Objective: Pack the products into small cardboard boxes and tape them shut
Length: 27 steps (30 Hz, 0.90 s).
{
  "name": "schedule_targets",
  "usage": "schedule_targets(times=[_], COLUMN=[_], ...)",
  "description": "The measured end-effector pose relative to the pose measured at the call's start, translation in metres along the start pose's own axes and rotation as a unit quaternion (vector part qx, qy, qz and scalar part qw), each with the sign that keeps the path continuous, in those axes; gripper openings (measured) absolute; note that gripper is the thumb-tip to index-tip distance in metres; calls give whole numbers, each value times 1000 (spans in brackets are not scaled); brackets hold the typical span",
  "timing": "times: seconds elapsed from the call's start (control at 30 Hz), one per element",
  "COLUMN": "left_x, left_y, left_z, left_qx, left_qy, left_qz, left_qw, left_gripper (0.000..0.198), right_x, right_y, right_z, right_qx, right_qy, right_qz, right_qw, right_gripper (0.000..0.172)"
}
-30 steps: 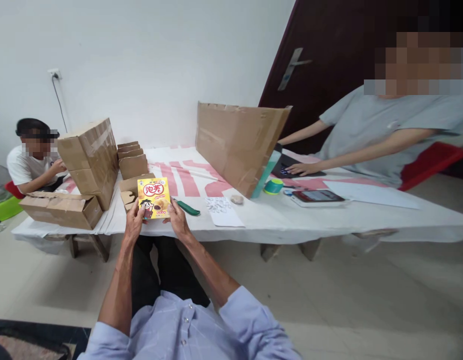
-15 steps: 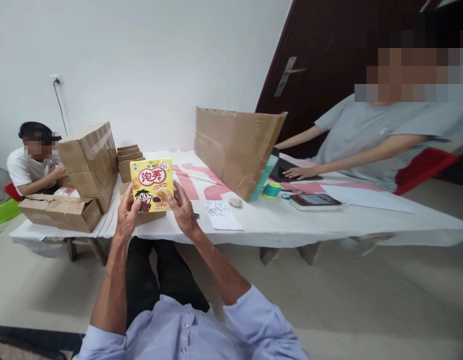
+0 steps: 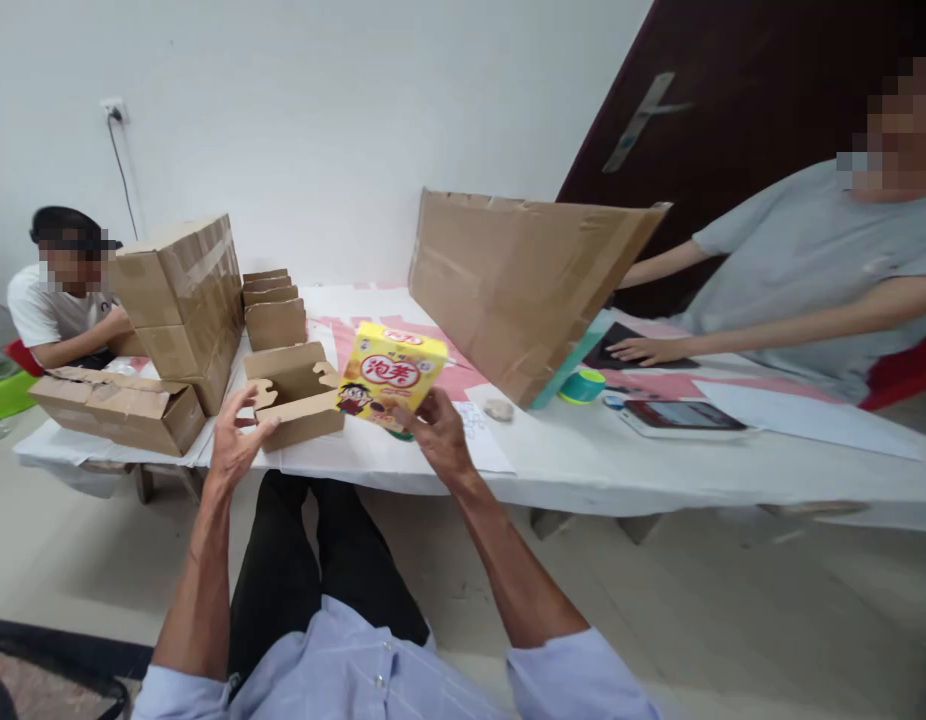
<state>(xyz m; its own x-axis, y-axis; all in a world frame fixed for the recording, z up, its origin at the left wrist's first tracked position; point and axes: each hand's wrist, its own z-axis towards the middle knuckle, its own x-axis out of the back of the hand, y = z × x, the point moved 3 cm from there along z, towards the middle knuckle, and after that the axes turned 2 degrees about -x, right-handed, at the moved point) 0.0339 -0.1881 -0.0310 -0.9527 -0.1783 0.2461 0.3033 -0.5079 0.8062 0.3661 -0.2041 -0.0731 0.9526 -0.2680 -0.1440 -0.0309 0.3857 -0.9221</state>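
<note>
My right hand (image 3: 442,432) grips the lower right part of a yellow snack box (image 3: 394,372) with red lettering and a cartoon face, holding it tilted above the table. Close to the left end of an open brown cardboard box (image 3: 305,428) is my left hand (image 3: 238,435), thumb and fingers apart. Whether its fingertips touch that box I cannot tell. The carton's lid stands up at the back, with small cut flaps at its sides, and no contents show in it.
Stacked cartons (image 3: 182,300) and a long box (image 3: 118,412) stand left, with upright brown boxes (image 3: 275,322) behind. A large cardboard panel (image 3: 523,290) stands mid-table. Tape (image 3: 581,386), a tablet-like device (image 3: 680,418) and paper (image 3: 485,450) lie rightward. People sit at both ends.
The yellow box has moved right and tilted, now in my right hand alone. My left hand has let go of it and sits by the open cardboard box. The view has shifted slightly.
</note>
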Motion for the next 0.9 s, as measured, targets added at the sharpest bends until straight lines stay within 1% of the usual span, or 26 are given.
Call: schedule_targets(times=[0.03,0.07,0.1,0.17,0.2,0.27,0.33,0.43,0.53,0.63,0.7,0.77,0.83,0.87,0.9], left_x=[8,15,19,21,19,11,3,-2,-4,-10,-17,-26,-33,-35,-34], left_y=[-12,-25,-38,-62,-71,-86,-96,-110,-121,-125,-123,-119,-116,-115,-115], left_z=[5,9,14,23,27,34,38,40,40,48,56,63,65,65,64], left_qx=[15,36,61,108,126,145,150,150,155,148,131,118,116,118,118], left_qy=[17,19,8,-43,-73,-127,-163,-179,-199,-228,-233,-234,-234,-217,-187], left_qz=[5,4,0,-15,-21,-29,-31,-16,-18,-43,-60,-79,-93,-93,-92], left_qw=[1000,999,998,993,989,981,975,972,967,961,962,962,961,965,971], left_gripper=[80,96,112,138,146,155,156,152,152,150,144,134,128,125,123], right_x=[8,14,20,27,28,25,19,8,-4,-18,-30,-46,-64,-73,-82], right_y=[4,10,16,31,40,56,72,98,125,147,157,161,161,161,161], right_z=[9,20,30,52,63,83,103,130,155,174,184,194,202,206,210], right_qx=[10,18,22,19,12,-10,-31,-63,-83,-91,-103,-112,-104,-96,-89], right_qy=[28,51,67,82,84,79,64,37,14,-15,-48,-100,-154,-168,-171], right_qz=[-12,-24,-36,-49,-52,-58,-69,-99,-122,-117,-108,-98,-86,-79,-73], right_qw=[999,998,997,995,995,995,995,992,989,989,988,984,979,978,979], right_gripper=[62,63,64,67,69,76,80,84,84,80,77,73,71,70,69])
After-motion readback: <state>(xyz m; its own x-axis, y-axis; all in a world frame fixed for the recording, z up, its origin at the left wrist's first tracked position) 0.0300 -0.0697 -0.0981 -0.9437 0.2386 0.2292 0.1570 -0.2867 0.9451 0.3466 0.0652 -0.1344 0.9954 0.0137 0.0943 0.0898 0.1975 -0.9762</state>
